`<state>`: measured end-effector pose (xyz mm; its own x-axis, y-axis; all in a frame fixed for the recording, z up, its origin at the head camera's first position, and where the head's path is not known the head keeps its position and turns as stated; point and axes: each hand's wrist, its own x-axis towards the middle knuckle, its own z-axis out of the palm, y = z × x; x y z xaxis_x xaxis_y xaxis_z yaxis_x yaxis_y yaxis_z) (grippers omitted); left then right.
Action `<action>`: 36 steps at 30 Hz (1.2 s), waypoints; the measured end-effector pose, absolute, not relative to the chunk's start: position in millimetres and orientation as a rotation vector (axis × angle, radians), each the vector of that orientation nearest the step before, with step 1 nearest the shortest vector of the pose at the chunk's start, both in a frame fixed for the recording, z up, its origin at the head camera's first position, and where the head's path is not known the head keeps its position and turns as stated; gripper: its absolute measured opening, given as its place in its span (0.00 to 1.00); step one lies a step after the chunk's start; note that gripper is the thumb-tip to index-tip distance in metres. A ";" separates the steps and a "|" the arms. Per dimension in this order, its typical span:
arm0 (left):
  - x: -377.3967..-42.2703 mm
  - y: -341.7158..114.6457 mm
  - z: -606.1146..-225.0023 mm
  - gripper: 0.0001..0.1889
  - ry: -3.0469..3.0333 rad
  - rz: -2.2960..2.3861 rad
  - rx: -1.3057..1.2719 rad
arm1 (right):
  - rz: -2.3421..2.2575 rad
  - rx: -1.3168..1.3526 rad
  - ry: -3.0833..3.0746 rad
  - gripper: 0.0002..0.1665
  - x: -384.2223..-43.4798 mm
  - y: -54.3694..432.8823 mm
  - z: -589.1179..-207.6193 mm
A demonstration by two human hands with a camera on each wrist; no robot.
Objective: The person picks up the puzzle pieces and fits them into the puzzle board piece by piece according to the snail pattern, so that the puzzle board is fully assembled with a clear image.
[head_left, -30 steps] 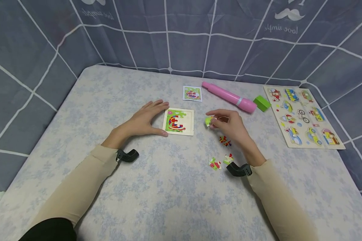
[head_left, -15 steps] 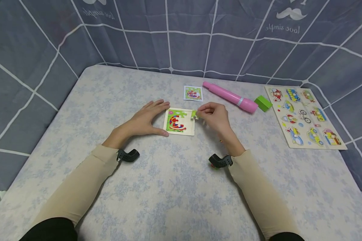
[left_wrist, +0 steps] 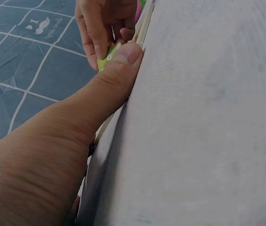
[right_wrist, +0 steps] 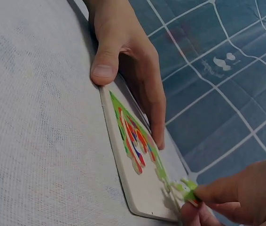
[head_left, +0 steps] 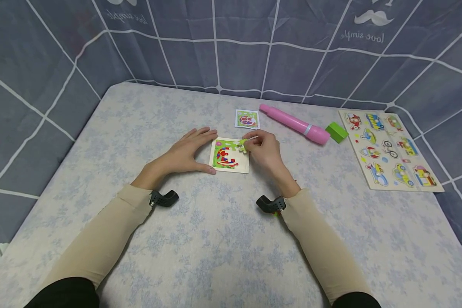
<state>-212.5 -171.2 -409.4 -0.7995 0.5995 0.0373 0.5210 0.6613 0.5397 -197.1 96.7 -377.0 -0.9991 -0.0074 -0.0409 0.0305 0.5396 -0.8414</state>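
A small square jigsaw tray [head_left: 241, 166] lies on the table, its left part filled with joined red, blue and green pieces [head_left: 224, 157]. Along its left edge rests my left hand [head_left: 182, 155], with thumb and fingers spread at the corners. My right hand [head_left: 266, 150] pinches a green jigsaw piece [head_left: 241, 145] between thumb and fingertips over the tray's upper right corner. In the right wrist view that piece [right_wrist: 185, 189] is tilted close over the tray's far corner. Most of the loose pieces are hidden beneath my right wrist; a bit of one piece [head_left: 275, 214] shows.
Behind the tray lies a small picture card [head_left: 247, 119]. A pink tube [head_left: 294, 123] and a green block [head_left: 336, 132] are further right. At the far right is a vehicle puzzle board [head_left: 385, 128]. A grey gridded curtain [head_left: 238, 64] borders the table.
My right hand has carried the green jigsaw piece leftward from beside the tray to over its upper right corner. My left hand has stayed at the tray's left edge.
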 end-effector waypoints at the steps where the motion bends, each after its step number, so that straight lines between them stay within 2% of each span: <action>1: -212.5 -170.9 -409.3 0.61 2.729 0.820 0.927 | -1.485 0.019 2.739 0.10 -197.3 96.6 -378.2; 12: -210.8 -171.9 -407.3 0.61 2.725 0.823 0.931 | -1.343 -0.165 2.968 0.04 -204.6 88.6 -384.6; 21: -212.0 -170.3 -408.8 0.61 2.730 0.821 0.942 | -1.116 -0.180 3.018 0.11 -211.9 85.5 -379.7; 27: -213.3 -170.7 -409.1 0.61 2.738 0.824 0.933 | -1.140 -0.170 2.995 0.11 -216.1 85.7 -379.1; 36: -211.9 -170.8 -409.3 0.61 2.736 0.813 0.943 | -1.207 -0.216 2.893 0.09 -206.5 125.0 -374.7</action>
<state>-211.9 -170.8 -409.3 -0.7947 0.6053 0.0458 0.5320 0.6582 0.5327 -206.5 125.0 -374.7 -0.9906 -0.1261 0.0533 -0.1266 0.6955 -0.7073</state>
